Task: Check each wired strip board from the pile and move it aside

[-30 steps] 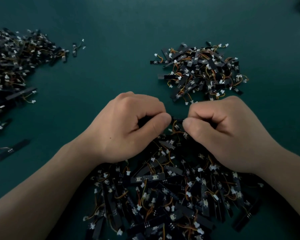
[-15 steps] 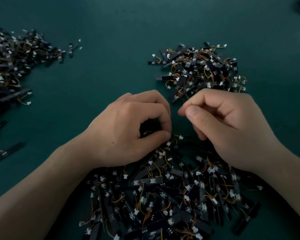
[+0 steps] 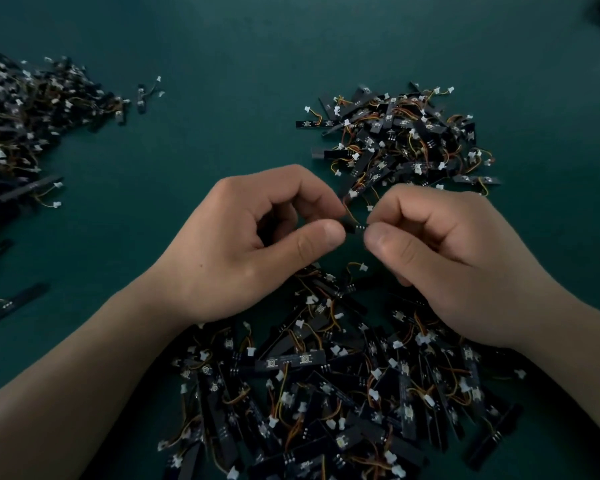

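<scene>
Pinching one board (image 3: 356,227), left hand (image 3: 250,244) and right hand (image 3: 440,258) each clamp an end. A pile (image 3: 326,393) lies at 6 o'clock, a second pile (image 3: 402,140) at 1, a third pile (image 3: 25,126) at 10.

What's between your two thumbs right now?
One black strip board, pinched at one end by the left hand and at the other by the right hand. The head view shows it.

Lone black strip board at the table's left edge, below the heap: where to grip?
Pinch the lone flat black strip board across its long edges at the bare upper-right end, from above; its wires leave nearer the other end.
</scene>
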`<control>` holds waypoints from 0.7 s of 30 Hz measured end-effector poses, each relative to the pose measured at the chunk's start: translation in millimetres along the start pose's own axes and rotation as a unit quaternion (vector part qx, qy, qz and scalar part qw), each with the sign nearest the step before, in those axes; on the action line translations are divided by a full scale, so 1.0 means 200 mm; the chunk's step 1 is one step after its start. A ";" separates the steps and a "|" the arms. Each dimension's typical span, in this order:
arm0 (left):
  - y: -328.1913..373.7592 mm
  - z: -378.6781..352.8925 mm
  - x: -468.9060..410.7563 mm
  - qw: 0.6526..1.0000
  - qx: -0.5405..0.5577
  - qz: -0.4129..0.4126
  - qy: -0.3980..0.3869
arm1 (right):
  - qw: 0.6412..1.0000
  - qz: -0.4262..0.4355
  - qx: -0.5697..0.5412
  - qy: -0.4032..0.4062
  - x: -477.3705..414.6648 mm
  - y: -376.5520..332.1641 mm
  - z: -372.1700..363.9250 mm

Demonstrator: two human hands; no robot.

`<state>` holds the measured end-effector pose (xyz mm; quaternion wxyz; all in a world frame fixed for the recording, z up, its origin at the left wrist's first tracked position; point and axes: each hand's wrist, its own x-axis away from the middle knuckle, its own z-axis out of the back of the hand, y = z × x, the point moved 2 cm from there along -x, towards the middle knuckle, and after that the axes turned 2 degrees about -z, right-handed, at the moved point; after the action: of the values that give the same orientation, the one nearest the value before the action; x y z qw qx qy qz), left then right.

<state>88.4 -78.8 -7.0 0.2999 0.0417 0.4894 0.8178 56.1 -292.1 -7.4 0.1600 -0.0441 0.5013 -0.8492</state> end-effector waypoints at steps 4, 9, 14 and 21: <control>0.00 -0.01 0.00 1.000 -0.026 0.008 -0.009 | 0.999 0.016 0.027 0.002 0.00 0.00 0.00; 0.01 0.00 -0.01 0.994 -0.078 -0.041 0.068 | 1.000 -0.003 -0.016 0.009 0.00 -0.01 0.00; 0.03 -0.01 -0.01 0.988 -0.113 -0.090 0.053 | 0.999 -0.001 -0.039 -0.004 0.00 0.00 0.01; 0.02 -0.02 -0.01 0.995 -0.077 -0.056 -0.016 | 1.000 0.005 -0.025 -0.012 0.00 0.00 0.01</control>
<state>87.7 -84.6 -4.8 0.3558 0.0039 0.4213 0.8342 57.2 -293.3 -7.6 0.1689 -0.0555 0.5206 -0.8351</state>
